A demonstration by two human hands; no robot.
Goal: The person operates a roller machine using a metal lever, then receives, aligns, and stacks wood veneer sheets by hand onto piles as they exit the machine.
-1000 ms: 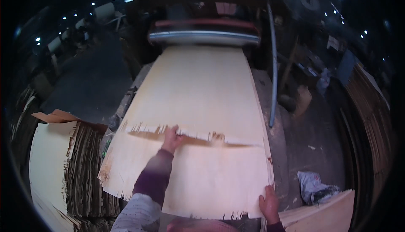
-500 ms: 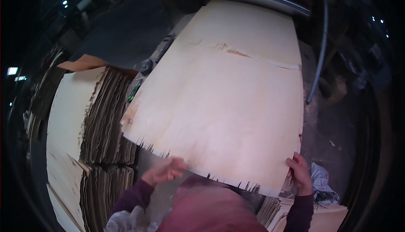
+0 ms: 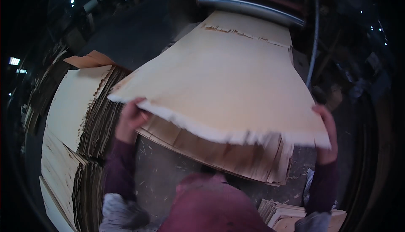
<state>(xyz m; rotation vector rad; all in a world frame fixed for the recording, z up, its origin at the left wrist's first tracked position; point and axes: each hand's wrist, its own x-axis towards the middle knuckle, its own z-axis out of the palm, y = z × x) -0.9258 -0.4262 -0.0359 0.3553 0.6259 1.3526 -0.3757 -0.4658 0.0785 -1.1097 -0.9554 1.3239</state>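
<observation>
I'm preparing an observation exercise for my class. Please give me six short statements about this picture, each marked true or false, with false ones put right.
1. The left hand and right hand both hold the pale sheet. True.
2. The near edge of the pale sheet lies flat. False: it is raised above the sheets beneath.
3. The orange-brown sheet is at the person's right. False: the orange-brown sheet is at the left.
4. A metal roller shows beyond the pale sheet's far end. True.
5. The sleeves are yellow near the wrists. False: the sleeves are dark purple there.
6. A slim grey pole shows right of the roller. True.
</observation>
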